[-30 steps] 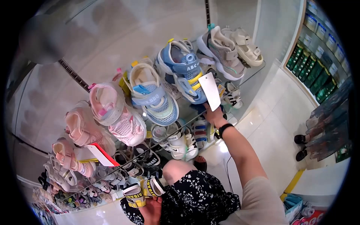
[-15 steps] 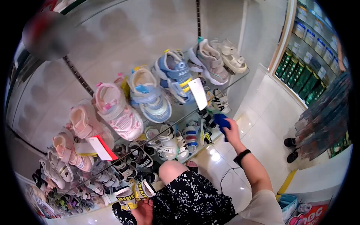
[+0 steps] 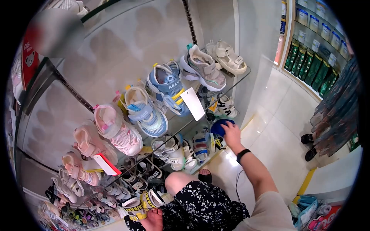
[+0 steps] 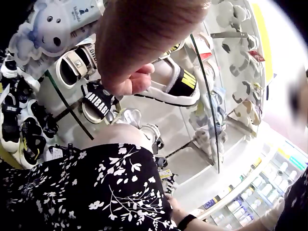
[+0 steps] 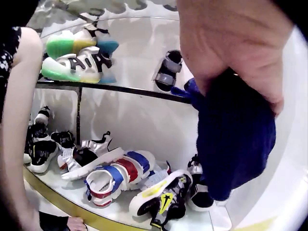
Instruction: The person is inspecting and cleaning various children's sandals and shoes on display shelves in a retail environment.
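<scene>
My left hand (image 3: 154,220) holds a pair of yellow, white and black sandals (image 3: 143,204) low by the patterned skirt; in the left wrist view its fingers (image 4: 137,83) curl at one sandal (image 4: 175,86). My right hand (image 3: 232,135), with a black wristband, grips a dark blue cloth (image 3: 219,127) at the right end of the shelves. In the right wrist view the cloth (image 5: 236,139) hangs bunched below the right hand (image 5: 236,43), beside a glass shelf edge. Sandals with blue and red straps (image 5: 126,171) lie on the shelf below.
Children's shoes (image 3: 148,115) line the upper glass shelf (image 3: 237,82), two with hanging tags (image 3: 192,104). More sandals (image 3: 175,152) fill the shelves beneath. A person in a long skirt (image 3: 333,119) stands at the right, near shelves of jars and green boxes (image 3: 308,67).
My right hand came out from under the upper shelf with the blue cloth, swung right, then moved back slightly toward the shelf end. The left hand still holds the sandals.
</scene>
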A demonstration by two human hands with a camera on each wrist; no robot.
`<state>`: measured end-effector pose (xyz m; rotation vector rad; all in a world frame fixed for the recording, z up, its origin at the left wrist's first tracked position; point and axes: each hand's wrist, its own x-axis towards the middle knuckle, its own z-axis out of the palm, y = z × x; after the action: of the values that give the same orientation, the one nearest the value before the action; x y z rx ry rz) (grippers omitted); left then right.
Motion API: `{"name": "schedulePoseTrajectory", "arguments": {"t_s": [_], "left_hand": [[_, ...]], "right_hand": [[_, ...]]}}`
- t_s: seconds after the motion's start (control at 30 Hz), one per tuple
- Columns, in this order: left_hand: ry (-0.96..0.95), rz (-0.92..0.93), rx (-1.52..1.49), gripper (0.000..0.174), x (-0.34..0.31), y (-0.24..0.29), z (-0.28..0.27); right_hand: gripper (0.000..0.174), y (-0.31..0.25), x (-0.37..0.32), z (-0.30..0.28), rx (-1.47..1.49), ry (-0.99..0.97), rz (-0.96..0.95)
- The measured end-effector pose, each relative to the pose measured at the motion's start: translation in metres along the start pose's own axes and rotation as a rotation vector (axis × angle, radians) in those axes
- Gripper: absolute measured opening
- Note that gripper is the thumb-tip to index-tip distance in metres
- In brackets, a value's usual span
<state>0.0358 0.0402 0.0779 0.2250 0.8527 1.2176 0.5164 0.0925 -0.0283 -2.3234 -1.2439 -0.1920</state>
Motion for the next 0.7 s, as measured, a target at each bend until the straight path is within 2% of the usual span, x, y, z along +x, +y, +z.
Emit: {"name": "schedulePoseTrajectory", "arguments": {"t_s": [0.07, 0.1, 0.13, 0.17, 0.2, 0.23, 0.27, 0.33, 0.37, 0.4, 0.47, 0.53, 0.6, 0.67, 0.7], "left_hand": [[0.055, 0.023, -0.013, 0.039, -0.005, 0.001, 0.010], [-0.025, 0.022, -0.025, 0.037, -0.003, 0.004, 0.000], [-0.038, 0.013, -0.024, 0.037, 0.002, 0.006, -0.012], [-0.049, -0.001, -0.024, 0.036, 0.007, 0.008, -0.024], [-0.066, -0.018, -0.022, 0.036, 0.010, 0.007, -0.030], [0.049, -0.011, -0.022, 0.035, 0.007, 0.006, -0.017], [0.045, -0.014, -0.017, 0.035, 0.007, 0.004, -0.013], [0.039, -0.006, -0.004, 0.035, 0.005, 0.004, -0.007], [0.095, -0.019, -0.061, 0.036, 0.003, 0.004, 0.004], [0.012, -0.028, -0.012, 0.038, 0.009, 0.004, -0.009], [0.010, -0.013, -0.033, 0.039, 0.007, 0.004, -0.007], [-0.001, 0.023, -0.026, 0.039, 0.005, 0.002, -0.005], [0.019, 0.015, -0.016, 0.038, 0.003, 0.003, -0.004], [0.090, 0.023, -0.007, 0.038, -0.001, 0.003, 0.002], [0.098, 0.023, 0.012, 0.036, -0.002, 0.005, 0.003]], "right_hand": [[0.049, 0.031, -0.007, 0.005, 0.175, 0.038, 0.160], [0.045, 0.059, -0.005, 0.017, 0.300, 0.097, 0.175], [0.042, 0.070, -0.001, 0.010, 0.433, 0.073, 0.393], [0.040, 0.082, 0.005, 0.002, 0.455, 0.056, 0.463], [0.041, 0.088, 0.014, -0.005, 0.397, 0.115, 0.419], [0.043, 0.092, 0.028, -0.011, 0.344, 0.134, 0.384], [0.044, 0.094, 0.041, -0.014, 0.293, 0.149, 0.350], [0.046, 0.096, 0.063, -0.006, 0.246, 0.043, 0.462], [0.047, 0.094, 0.071, 0.003, 0.230, -0.007, 0.512], [0.047, 0.090, 0.074, 0.011, 0.269, 0.012, 0.574], [0.048, 0.087, 0.073, 0.029, 0.336, 0.036, 0.692], [0.050, 0.075, 0.063, 0.024, 0.317, 0.034, 0.646], [0.049, 0.087, 0.049, 0.026, 0.329, 0.040, 0.565], [0.047, 0.111, 0.033, 0.022, 0.364, -0.010, 0.346], [0.041, 0.127, 0.030, 0.019, 0.645, -0.225, 0.409]]}}
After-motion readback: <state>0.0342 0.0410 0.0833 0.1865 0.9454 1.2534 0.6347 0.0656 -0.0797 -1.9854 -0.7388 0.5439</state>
